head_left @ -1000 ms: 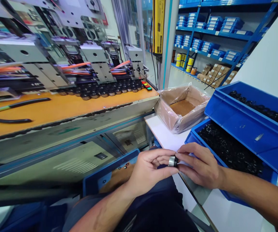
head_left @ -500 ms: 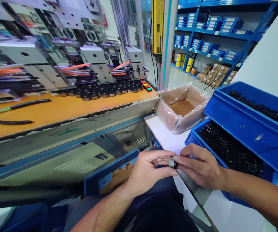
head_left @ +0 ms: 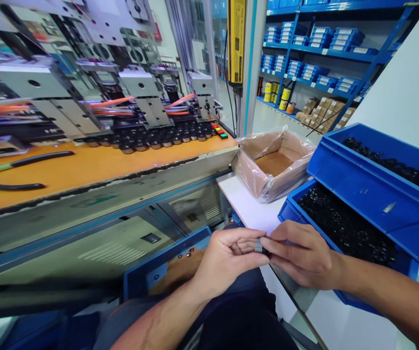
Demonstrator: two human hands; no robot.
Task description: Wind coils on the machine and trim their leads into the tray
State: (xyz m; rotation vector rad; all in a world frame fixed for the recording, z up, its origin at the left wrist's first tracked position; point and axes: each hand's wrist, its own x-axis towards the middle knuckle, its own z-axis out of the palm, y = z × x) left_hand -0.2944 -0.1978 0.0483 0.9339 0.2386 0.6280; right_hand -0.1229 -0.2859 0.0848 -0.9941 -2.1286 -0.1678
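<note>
One small cylindrical part with a silver metal band and a black end (head_left: 259, 246) is held at the fingertips, between the left hand (head_left: 227, 260) and the right hand (head_left: 300, 255). Its silver side is gripped by the slightly parted left thumb and fingers; its black end is pinched and partly covered by the right fingertips. At the right, two blue plastic bins (head_left: 362, 182) are filled with glossy black parts (head_left: 348, 228), too many to be counted. One plastic-lined brown cardboard box (head_left: 249, 167) is placed beyond.
</note>
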